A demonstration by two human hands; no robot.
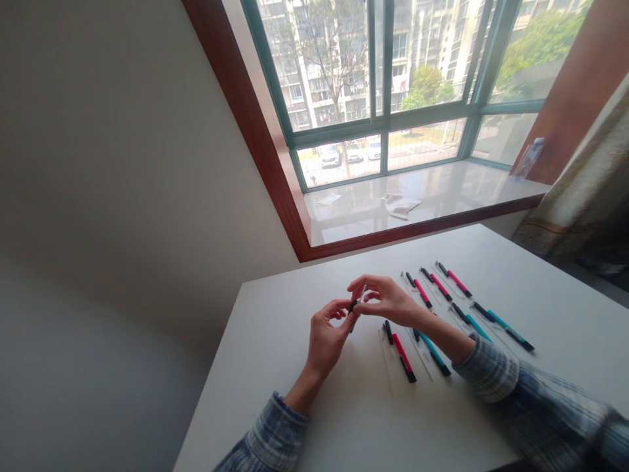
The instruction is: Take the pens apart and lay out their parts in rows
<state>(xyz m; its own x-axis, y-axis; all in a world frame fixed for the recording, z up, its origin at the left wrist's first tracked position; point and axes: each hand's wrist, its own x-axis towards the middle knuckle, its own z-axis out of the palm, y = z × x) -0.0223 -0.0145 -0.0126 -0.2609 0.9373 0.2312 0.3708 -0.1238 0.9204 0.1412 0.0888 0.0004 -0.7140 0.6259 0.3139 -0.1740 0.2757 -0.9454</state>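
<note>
Both my hands meet above a white table (344, 419). My left hand (325, 335) and my right hand (386, 298) are closed on the same small dark pen (352, 307), which is mostly hidden by the fingers. Right of them, several pens in clear sleeves lie in rows. A pink one (401, 356) and a teal one (432, 354) lie closest to my right wrist. Further back are three pink pens (439, 284), and two more teal pens (501, 326) lie to the right.
A glossy window sill (422, 196) with a crumpled cloth (400, 206) and a paper runs behind the table. A curtain (584, 190) hangs at the right. A bare wall stands to the left.
</note>
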